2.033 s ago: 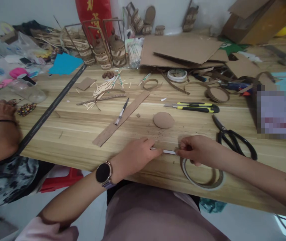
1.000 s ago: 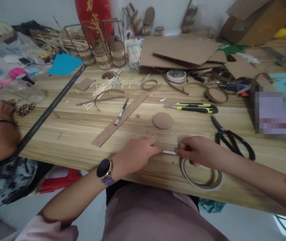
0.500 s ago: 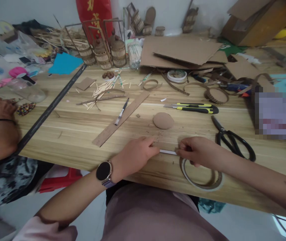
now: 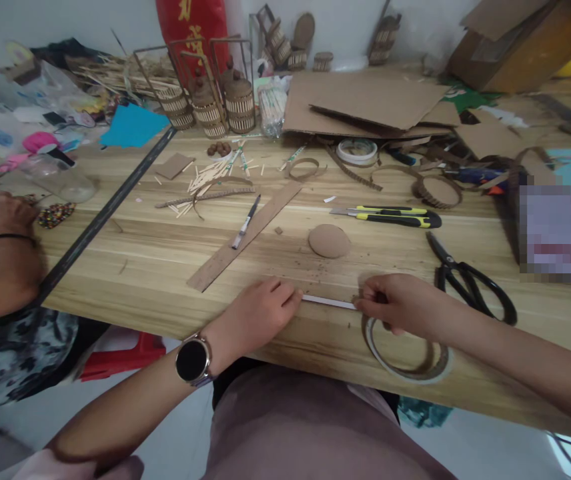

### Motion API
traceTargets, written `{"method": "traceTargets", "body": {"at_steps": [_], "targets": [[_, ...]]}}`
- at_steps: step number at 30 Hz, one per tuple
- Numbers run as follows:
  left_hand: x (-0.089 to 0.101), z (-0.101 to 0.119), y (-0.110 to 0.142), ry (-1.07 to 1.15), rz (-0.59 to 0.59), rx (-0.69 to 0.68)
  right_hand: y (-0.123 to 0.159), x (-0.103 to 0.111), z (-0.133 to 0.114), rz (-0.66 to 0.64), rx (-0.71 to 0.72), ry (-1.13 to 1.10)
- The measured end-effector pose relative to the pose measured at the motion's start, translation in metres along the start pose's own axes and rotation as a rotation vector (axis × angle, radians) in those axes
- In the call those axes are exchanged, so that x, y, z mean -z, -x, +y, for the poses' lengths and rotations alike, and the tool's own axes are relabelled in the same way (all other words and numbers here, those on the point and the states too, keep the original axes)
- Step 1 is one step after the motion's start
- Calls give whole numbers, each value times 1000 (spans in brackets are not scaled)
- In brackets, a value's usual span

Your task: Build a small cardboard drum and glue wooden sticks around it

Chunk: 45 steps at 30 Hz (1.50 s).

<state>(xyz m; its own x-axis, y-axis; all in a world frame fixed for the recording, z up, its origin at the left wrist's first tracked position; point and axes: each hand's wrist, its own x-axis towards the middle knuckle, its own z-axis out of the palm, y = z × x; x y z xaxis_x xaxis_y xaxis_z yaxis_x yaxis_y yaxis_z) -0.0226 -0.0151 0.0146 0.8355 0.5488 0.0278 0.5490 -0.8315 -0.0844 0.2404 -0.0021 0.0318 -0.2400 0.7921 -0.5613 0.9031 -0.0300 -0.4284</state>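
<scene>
A narrow white-faced strip [image 4: 329,302] is stretched low over the wooden table between my hands. My left hand [image 4: 260,310], with a watch on the wrist, pinches its left end. The fingers of my right hand [image 4: 388,303] are closed on it farther right. Below my right hand a loop of curled strip [image 4: 408,373], brown with a white face, rests near the table edge; the hand hides where it joins the stretched part. Just beyond lies a round cardboard disc [image 4: 329,241]. Black-handled scissors [image 4: 470,280] lie open to the right of my right hand.
Two yellow-black utility knives [image 4: 395,217] lie past the disc. A pen [image 4: 246,222] rests on a flat cardboard strip [image 4: 210,270]. Small sticks, cardboard sheets [image 4: 365,100] and little lidded baskets [image 4: 240,107] stand farther back. At the left are another person's hands [image 4: 5,217].
My left hand has slid left, so a longer stretch of the white-faced strip shows between my hands. My right hand keeps its grip in nearly the same place.
</scene>
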Motion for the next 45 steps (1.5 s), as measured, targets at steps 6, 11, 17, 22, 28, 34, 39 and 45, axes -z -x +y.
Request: {"method": "traceTargets", "body": {"at_steps": [6, 11, 17, 22, 28, 34, 39, 45], "targets": [[-1, -6, 9, -13, 48, 74, -2, -3, 4, 19, 3, -41], [5, 1, 4, 48, 273, 124, -4, -4, 4, 22, 3, -58], [12, 17, -28, 82, 317, -46, -4, -2, 3, 2, 0, -56], [9, 17, -49, 120, 130, -123, -3, 0, 2, -22, -13, -89], [5, 14, -48, 181, 50, -140, -1, 4, 0, -70, -8, -194], [0, 13, -44, 209, 45, -155, 5, 12, -6, -176, -55, -423], [1, 14, -42, 167, 61, -174, 7, 15, -7, -164, -19, -314], [15, 25, -40, 65, 12, -168, 8, 21, -12, -207, 12, -200]]}}
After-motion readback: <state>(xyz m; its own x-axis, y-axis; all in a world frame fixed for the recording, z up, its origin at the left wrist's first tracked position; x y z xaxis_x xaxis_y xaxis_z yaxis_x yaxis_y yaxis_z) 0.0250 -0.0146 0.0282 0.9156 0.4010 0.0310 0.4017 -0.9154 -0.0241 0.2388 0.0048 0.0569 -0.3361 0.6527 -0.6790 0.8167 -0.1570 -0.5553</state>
